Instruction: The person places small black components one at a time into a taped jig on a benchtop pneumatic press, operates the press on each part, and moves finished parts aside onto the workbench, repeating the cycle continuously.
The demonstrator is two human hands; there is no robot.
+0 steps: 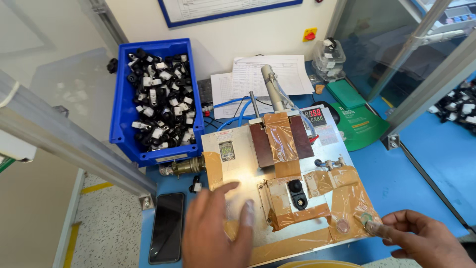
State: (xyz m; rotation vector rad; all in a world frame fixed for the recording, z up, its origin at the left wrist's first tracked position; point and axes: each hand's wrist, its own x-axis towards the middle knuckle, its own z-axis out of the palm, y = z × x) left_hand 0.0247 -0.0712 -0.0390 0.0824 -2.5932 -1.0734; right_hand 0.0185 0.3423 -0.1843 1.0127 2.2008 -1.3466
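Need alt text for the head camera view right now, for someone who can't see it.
A left hand hovers open over a taped metal fixture plate holding a small black part, while the right hand presses a finger on a round button at the plate's corner. A blue bin of black-and-white parts stands behind.

Your two hands are bare: no gloves, rings or watch show on either. Your left hand [218, 231], at the bottom centre of the frame, is smeared with blur, so fine detail may be lost. Your right hand [424, 240], bottom right, shows short, plain nails and no sleeve.
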